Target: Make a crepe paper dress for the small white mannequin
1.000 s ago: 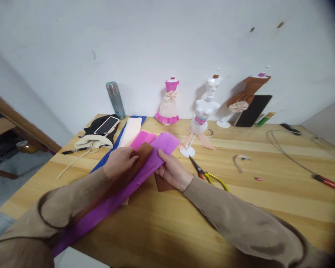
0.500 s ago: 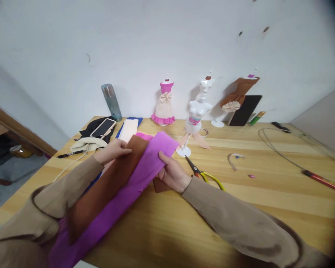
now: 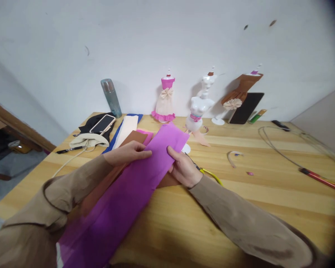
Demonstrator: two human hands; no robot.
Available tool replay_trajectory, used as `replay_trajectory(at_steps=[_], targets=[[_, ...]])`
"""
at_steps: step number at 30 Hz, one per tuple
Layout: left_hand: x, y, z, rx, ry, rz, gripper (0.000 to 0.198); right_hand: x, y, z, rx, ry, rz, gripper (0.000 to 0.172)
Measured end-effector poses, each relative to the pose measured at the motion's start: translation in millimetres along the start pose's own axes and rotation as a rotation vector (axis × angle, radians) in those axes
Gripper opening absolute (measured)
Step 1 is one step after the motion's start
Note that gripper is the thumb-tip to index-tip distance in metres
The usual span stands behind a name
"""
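Note:
A long purple crepe paper strip (image 3: pixel 134 186) slants from the bottom left up to the middle, held between both hands. My left hand (image 3: pixel 131 152) pinches its left edge. Closed on the right edge near the top end is my right hand (image 3: pixel 184 167), thumb on top and fingers hidden underneath. Beneath the left wrist lies a brown paper strip (image 3: pixel 134 137), largely covered. A bit of pink paper (image 3: pixel 148 137) shows behind it. Beyond my right hand, yellow-handled scissors (image 3: pixel 212 176) rest on the table, their blades partly hidden.
Along the wall stand small dress forms: one in a pink dress (image 3: pixel 166 102), a white one (image 3: pixel 201 106) and one in a brown dress (image 3: pixel 245 85). A bottle (image 3: pixel 111 98), phone (image 3: pixel 103 124) and pouch (image 3: pixel 89 140) sit left. A red-handled tool (image 3: pixel 322 179) with a cord lies right.
My left hand has moved right, leaving the brown strip for the purple one. The brown strip now lies lower behind it. My right hand has shifted slightly right with the purple strip.

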State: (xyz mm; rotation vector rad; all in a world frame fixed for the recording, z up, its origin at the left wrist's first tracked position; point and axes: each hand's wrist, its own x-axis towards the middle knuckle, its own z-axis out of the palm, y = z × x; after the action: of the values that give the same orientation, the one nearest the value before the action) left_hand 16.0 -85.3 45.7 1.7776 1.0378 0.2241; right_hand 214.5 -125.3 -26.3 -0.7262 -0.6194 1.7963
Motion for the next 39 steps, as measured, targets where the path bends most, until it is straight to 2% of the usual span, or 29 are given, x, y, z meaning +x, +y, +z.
replay_trajectory(at_steps=[3,8,11,16,19,23,25,27,31,34,37,39], targets=[[0.0,1.1,6.2,0.175,0.146,0.071,0.032,2.1,-2.7,-0.1,-0.042,0.075,-0.013,0.015],[8.2,1.6,2.2,0.315,0.204,0.117,0.028,2.0,-8.9,0.1,-0.023,0.096,-0.042,0.012],[12.2,6.4,-2.4,0.365,0.292,0.160,0.032,0.3,-14.2,-1.0,-0.024,0.013,-0.031,0.016],[14.0,14.6,-13.1,0.251,0.353,0.159,0.033,-1.4,-14.7,-2.8,-0.145,-0.139,0.082,0.014],[11.9,15.2,-17.0,0.110,0.315,0.084,0.033,-0.4,-9.5,-2.5,-0.195,-0.164,0.098,0.013],[5.8,10.7,-15.3,-0.342,0.135,0.039,0.037,0.7,-5.1,-3.1,-0.230,-0.185,0.107,0.014],[2.6,7.9,-11.3,-0.430,0.058,0.026,0.040,1.0,-4.6,-3.4,-0.221,-0.188,0.103,0.016],[-0.2,6.1,-5.2,-0.334,0.005,0.028,0.039,1.4,-4.0,-2.8,-0.211,-0.190,0.095,0.018],[-5.1,7.4,10.1,-0.038,-0.014,0.110,0.034,2.0,0.6,0.6,-0.222,-0.139,0.073,0.027],[-10.2,11.1,20.0,0.108,0.054,0.122,0.038,1.2,5.2,2.0,-0.257,-0.057,0.053,0.030],[-15.5,13.9,27.4,0.206,0.117,0.093,0.042,-1.0,7.0,2.4,-0.272,-0.060,0.037,0.024],[-18.1,14.0,30.6,0.180,0.116,0.079,0.038,-2.9,5.3,3.4,-0.270,-0.072,0.032,0.020]])
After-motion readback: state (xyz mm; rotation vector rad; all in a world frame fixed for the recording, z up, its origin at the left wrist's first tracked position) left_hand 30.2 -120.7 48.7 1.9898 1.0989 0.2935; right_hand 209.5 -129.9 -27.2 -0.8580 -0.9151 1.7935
